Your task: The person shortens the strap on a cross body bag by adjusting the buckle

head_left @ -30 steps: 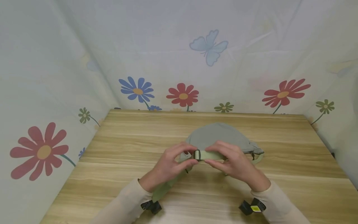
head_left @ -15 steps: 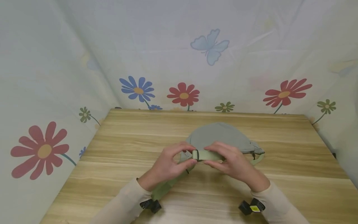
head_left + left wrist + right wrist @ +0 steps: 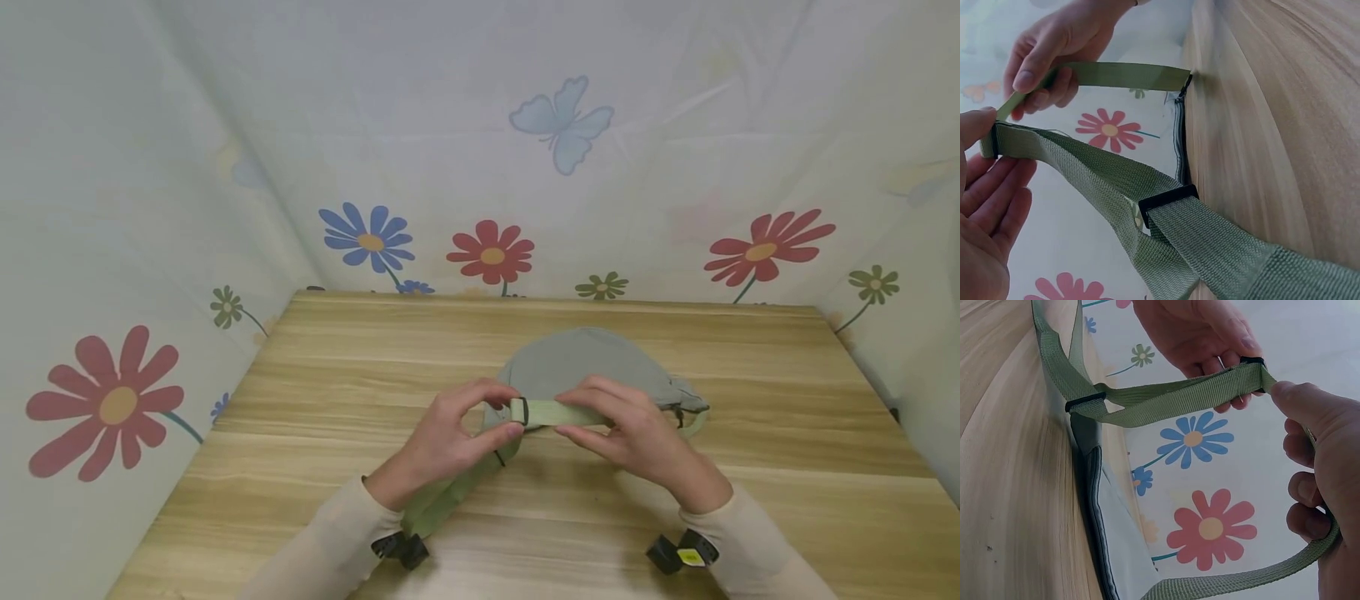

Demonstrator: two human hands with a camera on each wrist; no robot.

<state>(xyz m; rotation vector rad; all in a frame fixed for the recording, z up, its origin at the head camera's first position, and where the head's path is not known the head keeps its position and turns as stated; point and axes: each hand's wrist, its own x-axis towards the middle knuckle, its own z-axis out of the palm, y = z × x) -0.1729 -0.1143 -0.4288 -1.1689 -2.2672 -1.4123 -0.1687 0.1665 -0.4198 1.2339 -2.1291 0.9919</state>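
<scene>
A grey waist bag (image 3: 588, 362) lies on the table, its green webbing strap (image 3: 555, 412) raised in front of it. My left hand (image 3: 450, 429) pinches the strap at a black slider buckle (image 3: 523, 410), thumb below and fingers above. Just to the right, my right hand (image 3: 641, 425) grips the same strap, a short flat stretch showing between the two hands. In the left wrist view, a second black buckle (image 3: 1169, 203) sits lower on the doubled strap. The right wrist view shows the strap running from my right thumb (image 3: 1300, 400) through the fingers, then back to the bag.
The wood-grain table (image 3: 360, 358) extends on all sides of the bag. A loose strap loop (image 3: 442, 500) hangs beside the left forearm. Behind stands a pale curtain (image 3: 645, 192) printed with flowers. Each wrist carries a small black camera (image 3: 401, 548).
The slider buckle and left fingertips have shifted slightly left. My right hand has moved a little to the right, and more strap shows between the hands. The bag stays put.
</scene>
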